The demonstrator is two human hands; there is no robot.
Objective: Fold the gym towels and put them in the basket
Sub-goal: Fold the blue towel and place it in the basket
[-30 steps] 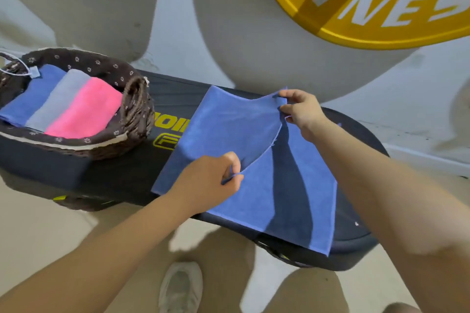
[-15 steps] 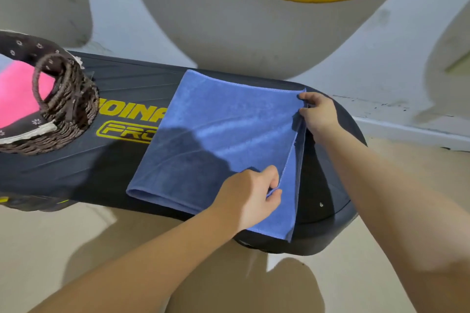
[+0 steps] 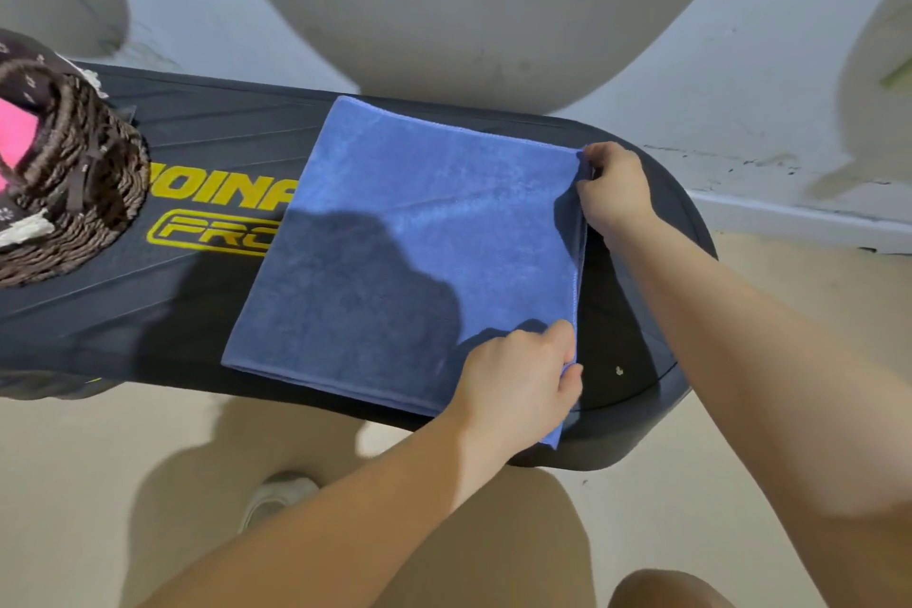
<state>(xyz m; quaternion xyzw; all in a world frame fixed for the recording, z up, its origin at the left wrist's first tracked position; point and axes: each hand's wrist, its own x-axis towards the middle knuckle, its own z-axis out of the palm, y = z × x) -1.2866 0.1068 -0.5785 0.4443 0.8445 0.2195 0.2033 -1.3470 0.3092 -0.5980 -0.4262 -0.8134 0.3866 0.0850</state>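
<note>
There is one blue towel [image 3: 404,257], folded over, lying flat in the middle of one black board [image 3: 207,301] with yellow letters. There is one brown woven basket [image 3: 74,193] at the far left of the board, partly cut off by the edge of the view. In the basket one pink towel [image 3: 15,138] shows. There are two hands: the left hand [image 3: 518,380] at the near right corner of the blue towel, and the right hand [image 3: 612,188] at its far right corner. One pale shoe [image 3: 276,499] shows on the floor, near.
</note>
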